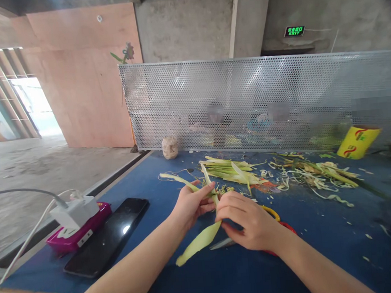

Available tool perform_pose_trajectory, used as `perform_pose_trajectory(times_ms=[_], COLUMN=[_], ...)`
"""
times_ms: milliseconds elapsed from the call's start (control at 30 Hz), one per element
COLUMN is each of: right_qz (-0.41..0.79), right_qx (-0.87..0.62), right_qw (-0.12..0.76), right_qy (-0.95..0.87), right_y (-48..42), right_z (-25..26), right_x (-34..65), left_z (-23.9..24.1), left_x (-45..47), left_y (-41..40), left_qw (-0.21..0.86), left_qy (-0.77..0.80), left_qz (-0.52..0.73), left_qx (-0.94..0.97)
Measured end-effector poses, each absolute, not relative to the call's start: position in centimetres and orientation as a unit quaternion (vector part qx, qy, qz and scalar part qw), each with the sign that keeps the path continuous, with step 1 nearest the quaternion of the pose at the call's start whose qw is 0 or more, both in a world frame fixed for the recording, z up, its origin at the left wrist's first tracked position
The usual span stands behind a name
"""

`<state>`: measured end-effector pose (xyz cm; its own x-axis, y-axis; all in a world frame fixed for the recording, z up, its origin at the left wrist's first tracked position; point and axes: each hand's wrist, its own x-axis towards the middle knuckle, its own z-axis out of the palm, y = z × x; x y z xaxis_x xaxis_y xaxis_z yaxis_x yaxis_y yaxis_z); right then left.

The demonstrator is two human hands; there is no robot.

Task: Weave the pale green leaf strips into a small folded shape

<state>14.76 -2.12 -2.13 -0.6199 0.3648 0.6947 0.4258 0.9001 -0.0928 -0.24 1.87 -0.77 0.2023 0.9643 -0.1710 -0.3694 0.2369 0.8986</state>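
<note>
My left hand (pixel 195 205) is closed round some pale green leaf strips, and one long strip (pixel 178 179) sticks out to the upper left. Close beside it, my right hand (pixel 243 219) pinches a broad pale green leaf strip (pixel 199 244), which hangs down toward the lower left. The two hands nearly touch, so the strips between the fingers are partly hidden. Under my right hand lies a pair of scissors (pixel 223 243), its blades showing to the left and its red and yellow handle to the right. Beyond the hands lies a pile of similar leaf strips (pixel 229 168).
On the blue table (pixel 150 254) lie a black phone (pixel 108 237) and a magenta power strip (pixel 79 234) with a white charger (pixel 75 212). Scraps (pixel 319 175) and a yellow roll (pixel 358 142) are at right. A pale block (pixel 170 147) stands by the perforated metal screen (pixel 177 89).
</note>
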Motion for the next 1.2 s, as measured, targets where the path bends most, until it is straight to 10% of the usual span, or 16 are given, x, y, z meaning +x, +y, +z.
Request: perform_pose_trajectory(times_ms=[267,500,1200], right_qz=[0.214,0.452,0.348], right_qx=[-0.391,-0.425,-0.399], right_qw=[0.576,0.568,0.501], right_qy=[-0.686,-0.541,-0.685], right_y=[-0.8,0.5,-0.8], right_z=[-3.2,-3.4,-1.9], right_x=[14.6,14.9,15.4], left_z=[-1.3,-1.1,-0.5], left_x=[-0.6,-0.8,-1.0], left_y=[2.2,2.2,2.3], left_qw=[0.689,0.694,0.605], left_qy=[0.368,0.378,0.446], left_qz=[0.464,0.458,0.436], left_qx=[0.419,0.407,0.495])
